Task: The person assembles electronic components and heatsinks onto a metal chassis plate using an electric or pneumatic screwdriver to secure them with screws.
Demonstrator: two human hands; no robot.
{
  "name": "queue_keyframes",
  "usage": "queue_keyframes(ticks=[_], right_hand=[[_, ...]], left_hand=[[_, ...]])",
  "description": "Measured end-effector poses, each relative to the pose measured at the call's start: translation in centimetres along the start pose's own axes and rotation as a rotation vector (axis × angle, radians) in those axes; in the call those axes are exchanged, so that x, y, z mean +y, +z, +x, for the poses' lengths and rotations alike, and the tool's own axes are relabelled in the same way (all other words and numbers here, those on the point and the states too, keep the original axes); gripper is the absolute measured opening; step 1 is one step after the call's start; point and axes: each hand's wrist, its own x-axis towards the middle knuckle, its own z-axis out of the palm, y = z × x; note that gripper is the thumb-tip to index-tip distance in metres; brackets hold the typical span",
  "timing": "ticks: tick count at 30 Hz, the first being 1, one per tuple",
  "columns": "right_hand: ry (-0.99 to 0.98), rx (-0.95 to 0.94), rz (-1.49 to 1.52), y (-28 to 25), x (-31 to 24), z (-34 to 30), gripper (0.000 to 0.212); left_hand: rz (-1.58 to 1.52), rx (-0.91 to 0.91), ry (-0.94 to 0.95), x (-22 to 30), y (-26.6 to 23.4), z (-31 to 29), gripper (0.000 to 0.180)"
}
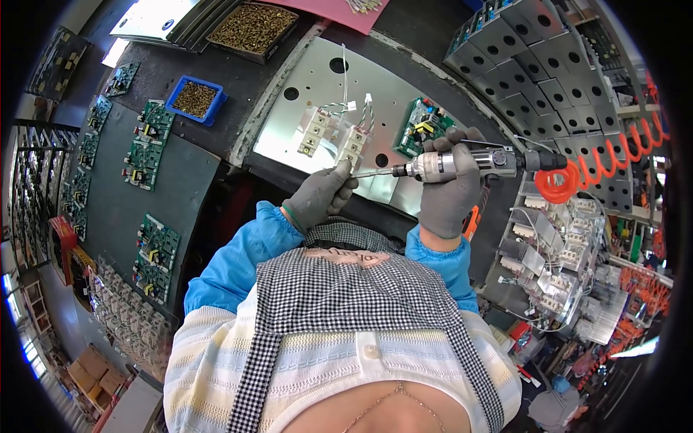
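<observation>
My right hand, in a grey glove, is wrapped round a silver air screwdriver lying nearly level. Its long bit points left, and the tip meets the fingertips of my gloved left hand. Those fingers are pinched together; what they hold, if anything, is too small to make out. Just beyond them, on a silver metal plate, sit two white blocks with metal terminals, a left block and a right block, with twisted wires and white plugs. A green circuit board lies at the plate's right side.
A blue tray and a larger box hold brass-coloured screws. Green circuit boards lie on the left-hand mat. Stacked metal housings stand far right, near a coiled orange air hose. White-block assemblies sit at right.
</observation>
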Motion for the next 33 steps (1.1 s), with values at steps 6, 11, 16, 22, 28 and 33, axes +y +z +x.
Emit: queue_keyframes(ticks=[6, 11, 16, 22, 28, 33], right_hand=[[-0.027, -0.016, 0.050, 0.0, 0.6, 1.5, 0.040], [-0.256, -0.103, -0.088, -1.1, 3.4, 5.0, 0.043], [-0.171, -0.179, -0.104, -0.6, 5.4, 6.0, 0.046], [-0.191, -0.155, -0.173, 0.3, 5.2, 4.8, 0.047], [-0.042, -0.257, -0.107, 1.1, 5.4, 6.1, 0.044], [0.030, -0.260, -0.145, 0.8, 5.8, 6.7, 0.036]], left_hand=[[-0.070, 0.045, -0.066, 2.1, 1.5, -0.5, 0.052], [0.048, -0.211, 0.150, 1.0, -0.4, 0.5, 0.032], [-0.264, -0.085, -0.047, 1.8, 0.4, 0.1, 0.034], [-0.253, -0.068, -0.063, 2.6, 0.6, 0.0, 0.039], [-0.287, -0.185, -0.023, 2.0, 0.4, 0.5, 0.046], [-0.225, -0.062, -0.034, 2.9, 1.3, 0.0, 0.040]])
